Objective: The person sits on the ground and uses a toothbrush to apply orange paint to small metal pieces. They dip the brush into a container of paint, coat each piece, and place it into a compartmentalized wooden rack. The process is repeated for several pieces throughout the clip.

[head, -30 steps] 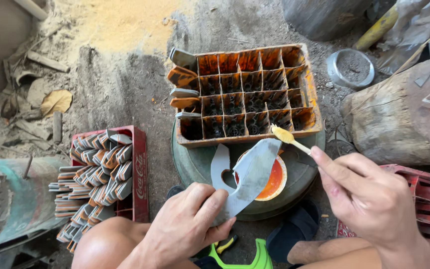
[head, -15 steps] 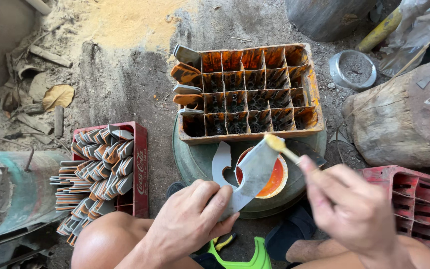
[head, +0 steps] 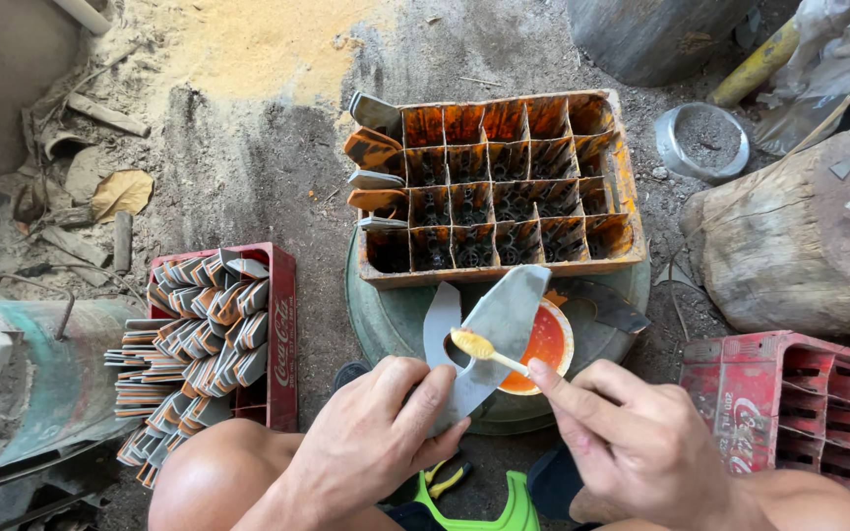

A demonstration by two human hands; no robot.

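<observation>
While the left hand (head: pixel 371 438) grips a metal blade (head: pixel 489 334), the right hand (head: pixel 632 438) holds a brush (head: pixel 484 349).
Stiff, thin, likely sharp-edged: hold it by its lower end.

Grey metal blade (head: pixel 499 329), tilted; yellow-tipped brush (head: pixel 484 349).

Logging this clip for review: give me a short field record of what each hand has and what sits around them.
left hand: grips a grey metal blade blank by its lower end
right hand: holds a small brush, yellow-coated tip on the blank
bowl of orange liquid: behind the blank, on a round green drum lid
divided wooden crate: orange-stained, a few blades at its left side
red crate, left: stacked with blades
red crate, right: cells I can see hold nothing
</observation>
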